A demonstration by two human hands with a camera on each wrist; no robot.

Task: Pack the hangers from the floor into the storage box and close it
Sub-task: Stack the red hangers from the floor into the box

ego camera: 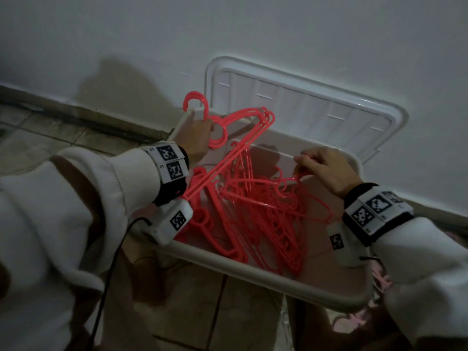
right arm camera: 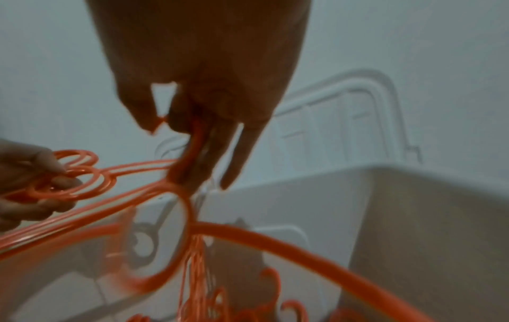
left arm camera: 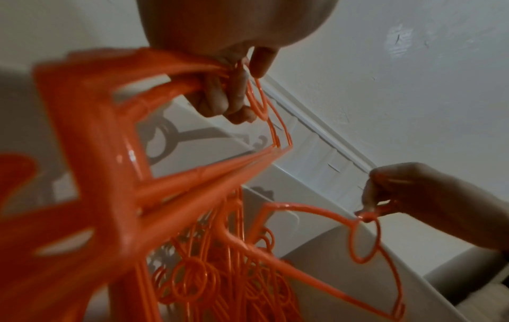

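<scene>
Left hand [ego camera: 196, 138] grips a hanger bunch [ego camera: 240, 127], right hand [ego camera: 326, 168] pinches one hanger [ego camera: 291, 179] over the box [ego camera: 253, 268]; hooks look tangled, so they'll probably snag.

A plain white wall [ego camera: 253, 29] fills the background, its paint slightly rough and scuffed in the left wrist view. A dark skirting strip [ego camera: 83, 115] runs along its foot. The floor [ego camera: 50, 138] is brownish tile with dark grout lines. Light is dim.
</scene>
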